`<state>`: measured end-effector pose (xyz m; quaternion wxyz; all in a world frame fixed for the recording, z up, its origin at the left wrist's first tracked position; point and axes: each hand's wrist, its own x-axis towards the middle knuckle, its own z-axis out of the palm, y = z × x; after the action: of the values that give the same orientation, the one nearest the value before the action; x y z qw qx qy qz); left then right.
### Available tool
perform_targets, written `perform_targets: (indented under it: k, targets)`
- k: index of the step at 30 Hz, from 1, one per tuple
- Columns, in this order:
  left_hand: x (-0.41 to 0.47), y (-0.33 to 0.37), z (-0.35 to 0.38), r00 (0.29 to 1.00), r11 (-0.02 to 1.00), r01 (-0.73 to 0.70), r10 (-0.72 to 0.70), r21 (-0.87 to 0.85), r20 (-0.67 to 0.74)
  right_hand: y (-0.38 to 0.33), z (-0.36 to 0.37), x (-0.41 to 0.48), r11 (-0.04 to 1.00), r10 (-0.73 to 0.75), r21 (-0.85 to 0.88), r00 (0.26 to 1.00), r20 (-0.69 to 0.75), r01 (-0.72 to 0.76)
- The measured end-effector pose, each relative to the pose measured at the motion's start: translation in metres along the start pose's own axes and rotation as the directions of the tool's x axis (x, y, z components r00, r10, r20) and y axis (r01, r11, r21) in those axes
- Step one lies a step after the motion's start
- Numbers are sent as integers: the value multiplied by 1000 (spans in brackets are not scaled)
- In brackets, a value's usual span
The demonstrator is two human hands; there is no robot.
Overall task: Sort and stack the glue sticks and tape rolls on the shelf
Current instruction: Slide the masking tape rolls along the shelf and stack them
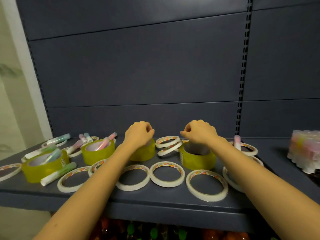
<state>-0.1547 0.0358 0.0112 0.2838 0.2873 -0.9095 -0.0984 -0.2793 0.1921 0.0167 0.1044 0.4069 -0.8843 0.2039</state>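
Forearms [97, 179]: both in from the bottom of the frame, crossing the front row of thin rolls.
Left grip [139, 134]: fingers curled in against the thumb, nothing visible inside, right over the centre wide roll [143, 154]. Touching it or not, I cannot tell.
Right grip [199, 131]: fingertips bunched together, holding nothing I can see, just above the right wide roll [197, 159].
Shelf [155, 200]: tape and glue all mixed along it, nothing sorted yet.
Step in hand: looks like a two-handed pick of those two wide rolls.
Doing it well: spread the fingers and take each roll by its outer wall. Lift straight up so the leaning pair [168, 145] between them stays put. Stack with edges flush, and tip the sticks out of the left-hand rolls first.
Wide rolls: four, yellow-green, running from lower left to right of centre.
Thin rolls: at least a dozen, white, mostly lying flat; some are hidden under the arms.
Glue sticks [58, 173]: about ten, clustered at left, two poking out of wide rolls, one lone pink stick [237, 144] at right.
Pack [304, 151]: wrapped, at the right edge, too blurred to read.
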Motion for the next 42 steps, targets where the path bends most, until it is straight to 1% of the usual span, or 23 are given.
perform_targets:
  k: [3, 5, 8, 10, 12, 16, 18, 21, 23, 25, 28, 30, 34, 38, 42]
  targets:
    - [22, 3, 12, 995, 999, -31, 27, 39, 93, -4, 4, 1, 999, 34, -37, 999, 0, -34]
    - [34, 5, 21, 982, 996, -54, 39, 77, 183, -4, 5, 0, 996, 65, -66, 998, 14, -64]
    - [50, 8, 35, 923, 980, -86, 10, 181, 385, -3, 5, -2, 987, 115, -112, 993, 21, -112]
    - [57, 8, 42, 899, 966, -110, -5, 236, 439, 0, 4, -4, 982, 140, -133, 990, 12, -137]
    - [63, 6, 47, 903, 966, -106, -6, 236, 429, 0, 3, -5, 978, 158, -142, 987, 11, -155]
    - [68, 2, 48, 921, 985, -68, 1, 160, 389, -3, 6, -5, 970, 187, -167, 981, 41, -178]
    - [71, 0, 42, 955, 992, -65, 30, 110, 295, -7, 8, -1, 962, 205, -194, 977, 57, -190]
    - [72, -1, 21, 994, 995, -83, 78, 60, 76, -12, 11, 8, 950, 228, -232, 972, 60, -208]
    - [69, -3, 5, 994, 995, -97, 98, 40, -44, -17, 13, 13, 937, 248, -265, 967, 52, -226]
    - [66, -7, -8, 989, 994, -108, 110, 28, -95, -21, 16, 17, 929, 260, -289, 963, 73, -229]
    - [59, -15, -20, 989, 994, -109, 111, 27, -93, -27, 20, 21, 926, 260, -316, 956, 137, -206]
    - [54, -20, -24, 991, 995, -101, 102, 14, -82, -31, 21, 24, 929, 230, -325, 964, 136, -176]
    - [40, -24, -30, 995, 995, -92, 90, -44, -43, -33, 14, 22, 949, 160, -279, 987, 27, -147]
    - [28, -15, -43, 996, 993, -84, 83, -82, -10, -23, -12, 7, 967, 122, -211, 987, -100, -141]
    - [12, 22, -44, 994, 985, -113, 112, -133, -15, 3, -51, -25, 975, 154, -145, 982, -105, -168]
